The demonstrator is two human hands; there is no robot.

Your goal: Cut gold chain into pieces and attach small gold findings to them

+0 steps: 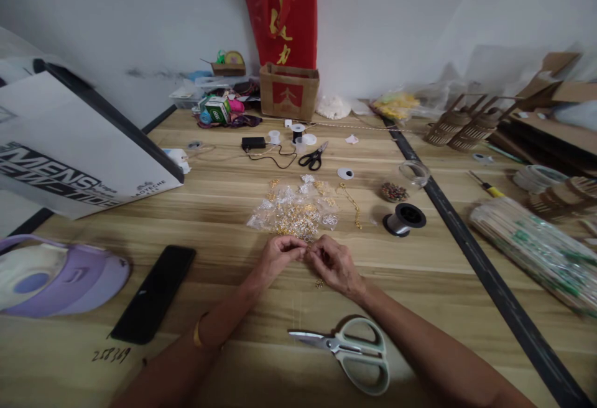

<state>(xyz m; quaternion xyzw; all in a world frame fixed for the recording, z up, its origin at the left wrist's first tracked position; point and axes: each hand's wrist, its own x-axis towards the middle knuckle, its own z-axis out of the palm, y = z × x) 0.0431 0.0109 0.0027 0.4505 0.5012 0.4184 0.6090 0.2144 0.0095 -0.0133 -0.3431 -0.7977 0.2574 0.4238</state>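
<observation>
At the middle of the table, my left hand and my right hand meet fingertip to fingertip. Both pinch something too small to make out. Just beyond them lies a pile of gold and silver jewelry findings, partly in clear plastic bags. Under my right hand's edge a few small gold rings rest on the wood. A gold chain is stretched out to the right of the pile. Light-handled scissors lie between my forearms, blades pointing left.
A spool of clear line and a jar of beads stand to the right. Black scissors lie behind the pile. A phone and a purple visor are at left, near a large white box. Packaged sticks lie far right.
</observation>
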